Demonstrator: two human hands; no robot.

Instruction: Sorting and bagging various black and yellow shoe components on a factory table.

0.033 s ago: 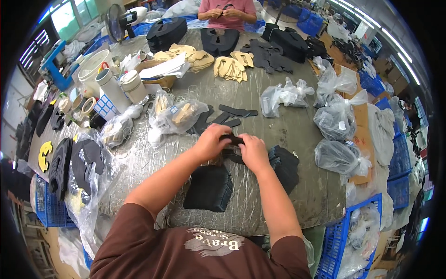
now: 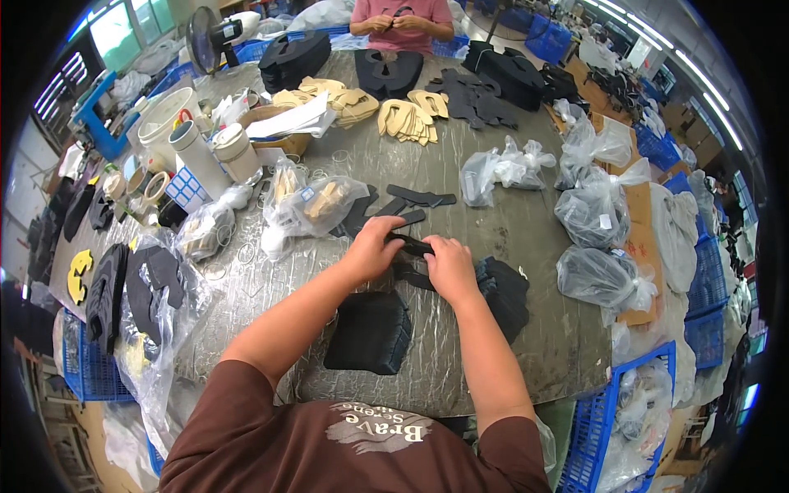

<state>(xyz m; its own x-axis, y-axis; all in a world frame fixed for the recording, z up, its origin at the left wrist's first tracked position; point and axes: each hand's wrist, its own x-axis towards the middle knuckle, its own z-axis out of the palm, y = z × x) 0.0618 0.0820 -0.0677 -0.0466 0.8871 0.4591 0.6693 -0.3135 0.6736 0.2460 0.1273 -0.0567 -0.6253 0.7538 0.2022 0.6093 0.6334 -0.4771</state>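
A small dark strip (image 2: 415,246) is stretched between my two hands above the table. My left hand (image 2: 371,251) pinches its left end, and my right hand (image 2: 449,267) closes on its right end. Under them lies another dark strip (image 2: 413,278), partly covered by my right hand. Nearer to me sits a neat stack of black pieces (image 2: 366,333). Beside my right wrist is a fanned pile of dark pieces (image 2: 504,299). Just beyond my left hand, several loose black strips (image 2: 419,195) lie scattered.
Clear bags of parts (image 2: 329,200) lie at the left, near a white cup (image 2: 237,153). More tied bags (image 2: 593,215) line the right side. Beige cutouts (image 2: 407,122) and black stacks (image 2: 296,62) are at the far side, where a person in pink (image 2: 401,25) works. Blue crates (image 2: 596,435) flank the table.
The held strip looks flatter and slightly more tilted, down toward the right. My left hand's fingers have shifted a little; my right hand is almost unmoved.
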